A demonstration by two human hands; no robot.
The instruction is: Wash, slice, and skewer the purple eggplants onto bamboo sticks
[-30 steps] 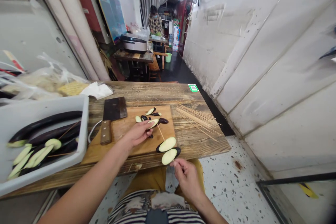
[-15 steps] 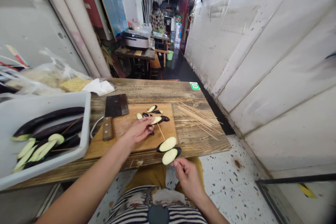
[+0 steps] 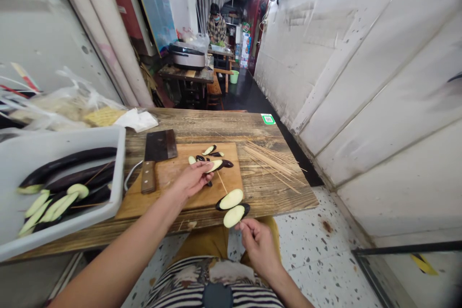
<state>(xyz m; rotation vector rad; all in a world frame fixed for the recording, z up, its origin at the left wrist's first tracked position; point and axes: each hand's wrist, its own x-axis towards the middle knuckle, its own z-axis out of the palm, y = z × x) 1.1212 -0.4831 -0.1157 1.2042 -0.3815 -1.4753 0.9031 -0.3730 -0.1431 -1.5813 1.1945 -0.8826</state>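
Left fingers: thumb and fingers of the left hand are closed in a pinch on the held slice, an oval of eggplant with pale flesh and dark skin.
Right fingers: the near end of a skewer is pinched between thumb and forefinger of the right hand, the other fingers being curled in.
Threaded slices: two eggplant slices are carried on the skewer, side by side, cut faces up, just beyond the right fingertips and at the table's near edge.
Skewer tip: directed far and left, toward the held slice; whether the slice is touched or entered cannot be told.
Cutting board: the held slice is positioned above the wooden cutting board, on which small eggplant pieces are scattered toward the far right.
Cleaver: the cleaver is laid at the board's far left corner, wooden handle pointed to the near side.
Loose skewers: a fanned bundle of loose skewers is spread right of the board, on the wooden table.
White tub: whole eggplants and pale cut pieces, some with sticks showing, are contained in the white tub at left.
Far left: plastic bags and white paper are placed beyond the tub.
Far right corner: a green card is seen on the table.
Background: a rounded appliance is stood on another table; farther off, a person in a checked top is seen.
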